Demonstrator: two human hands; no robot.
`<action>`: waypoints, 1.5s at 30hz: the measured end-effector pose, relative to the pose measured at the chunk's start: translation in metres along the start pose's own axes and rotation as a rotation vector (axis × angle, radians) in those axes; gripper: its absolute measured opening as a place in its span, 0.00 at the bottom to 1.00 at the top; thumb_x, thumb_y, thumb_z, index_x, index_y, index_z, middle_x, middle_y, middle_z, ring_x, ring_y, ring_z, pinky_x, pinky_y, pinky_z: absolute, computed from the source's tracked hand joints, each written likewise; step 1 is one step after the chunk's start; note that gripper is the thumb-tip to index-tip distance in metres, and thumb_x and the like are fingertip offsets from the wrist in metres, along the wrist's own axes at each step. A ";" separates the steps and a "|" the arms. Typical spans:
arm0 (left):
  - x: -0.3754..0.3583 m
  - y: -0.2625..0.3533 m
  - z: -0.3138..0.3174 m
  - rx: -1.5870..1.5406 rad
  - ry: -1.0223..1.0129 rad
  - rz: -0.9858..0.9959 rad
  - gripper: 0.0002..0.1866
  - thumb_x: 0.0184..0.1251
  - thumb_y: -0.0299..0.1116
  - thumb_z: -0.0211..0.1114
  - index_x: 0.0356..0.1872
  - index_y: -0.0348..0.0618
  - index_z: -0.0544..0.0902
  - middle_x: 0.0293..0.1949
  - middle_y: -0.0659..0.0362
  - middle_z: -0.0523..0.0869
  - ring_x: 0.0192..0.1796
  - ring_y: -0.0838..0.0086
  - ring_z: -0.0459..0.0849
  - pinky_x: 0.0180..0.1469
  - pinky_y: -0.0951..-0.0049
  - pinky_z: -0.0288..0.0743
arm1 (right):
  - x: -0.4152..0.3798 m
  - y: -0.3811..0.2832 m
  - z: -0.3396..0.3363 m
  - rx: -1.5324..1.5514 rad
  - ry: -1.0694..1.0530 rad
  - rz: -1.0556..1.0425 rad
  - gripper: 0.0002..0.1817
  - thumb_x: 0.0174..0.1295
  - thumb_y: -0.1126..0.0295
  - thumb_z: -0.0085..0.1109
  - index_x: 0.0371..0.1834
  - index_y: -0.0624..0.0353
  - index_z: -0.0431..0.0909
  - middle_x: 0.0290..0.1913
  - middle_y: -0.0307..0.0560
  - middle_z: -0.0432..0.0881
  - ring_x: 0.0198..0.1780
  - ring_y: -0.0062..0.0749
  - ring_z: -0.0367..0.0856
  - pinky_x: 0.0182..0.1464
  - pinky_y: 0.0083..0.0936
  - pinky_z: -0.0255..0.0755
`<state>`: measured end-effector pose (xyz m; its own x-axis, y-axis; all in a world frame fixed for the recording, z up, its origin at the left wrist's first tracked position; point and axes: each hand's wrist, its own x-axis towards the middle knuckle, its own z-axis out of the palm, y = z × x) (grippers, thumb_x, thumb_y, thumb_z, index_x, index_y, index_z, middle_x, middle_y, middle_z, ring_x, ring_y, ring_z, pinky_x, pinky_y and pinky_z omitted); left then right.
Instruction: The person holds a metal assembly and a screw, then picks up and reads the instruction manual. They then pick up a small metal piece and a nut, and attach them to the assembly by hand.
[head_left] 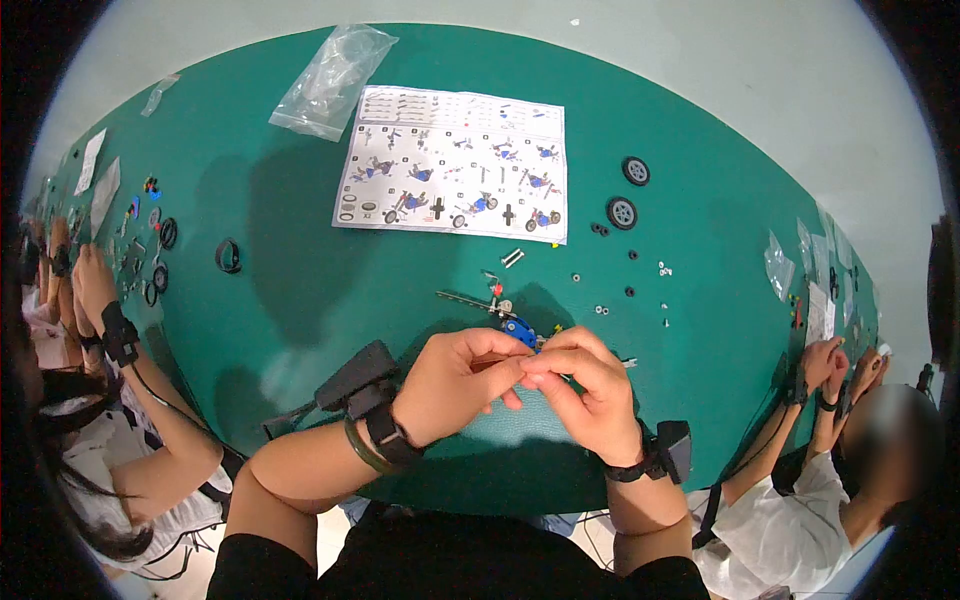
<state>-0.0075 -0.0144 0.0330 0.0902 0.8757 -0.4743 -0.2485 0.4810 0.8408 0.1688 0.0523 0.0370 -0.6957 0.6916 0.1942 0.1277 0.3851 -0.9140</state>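
Note:
My left hand [455, 385] and my right hand [592, 390] meet close in front of my body, with thumbs and fingers pinched together at the tips. What they pinch is too small and covered to make out. Just beyond the fingertips lies a partly built model with a blue part [517, 331], partly hidden by my fingers. A perforated metal strip [463, 299] and a small red piece [497, 289] show on its far left side. Silver screws or pins [512, 258] lie a little farther off.
A printed instruction sheet [450, 165] lies ahead on the green table [680, 390], beside a clear plastic bag [335, 82]. Two wheels [622, 213] and several small black and silver parts [601, 310] are to the right. A black band [228, 256] lies left. People work at both sides.

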 end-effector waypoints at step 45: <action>0.001 0.002 -0.004 -0.148 -0.107 -0.127 0.08 0.68 0.29 0.61 0.44 0.37 0.82 0.34 0.57 0.87 0.29 0.77 0.86 0.25 0.83 0.74 | 0.002 0.007 -0.008 -0.039 -0.062 -0.087 0.15 0.49 0.75 0.72 0.42 0.59 0.84 0.37 0.44 0.77 0.37 0.32 0.77 0.36 0.24 0.73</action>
<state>-0.0116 -0.0122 0.0334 0.2298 0.8115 -0.5373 -0.3670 0.5835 0.7244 0.1734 0.0613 0.0339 -0.7474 0.6159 0.2490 0.0916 0.4668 -0.8796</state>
